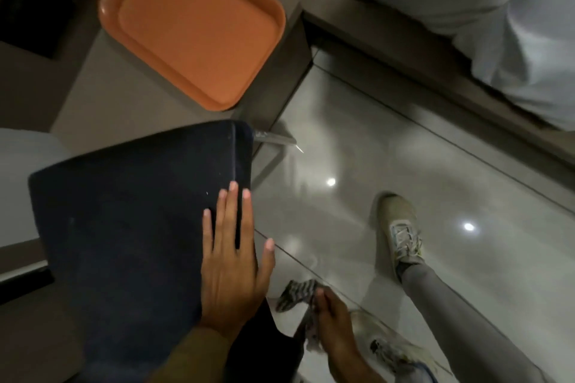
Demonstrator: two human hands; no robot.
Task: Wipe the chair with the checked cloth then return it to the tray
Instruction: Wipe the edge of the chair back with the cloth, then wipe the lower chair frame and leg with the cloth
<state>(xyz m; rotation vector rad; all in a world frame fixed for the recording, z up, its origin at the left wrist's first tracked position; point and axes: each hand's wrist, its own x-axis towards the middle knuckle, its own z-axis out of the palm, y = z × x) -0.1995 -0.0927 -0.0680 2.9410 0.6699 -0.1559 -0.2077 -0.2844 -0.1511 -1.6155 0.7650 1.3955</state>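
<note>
Nearest, at five o'clock, the right hand [334,325] bunches the checked cloth [295,292] in closed fingers, beside the chair [130,227] edge. The left hand [231,261] lies flat, fingers spread, on the dark seat. Farther, at eleven o'clock, the orange tray [193,25] rests on a counter [102,109].

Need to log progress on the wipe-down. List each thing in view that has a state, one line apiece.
left hand: open, flat on the chair seat, fingers spread.
right hand: grip closed on the checked cloth, beside and below the seat edge.
checked cloth: bunched, off the tray, hanging from the hand.
chair: dark seat, upright, braced by the palm.
tray: orange, empty, on the tabletop.
</note>
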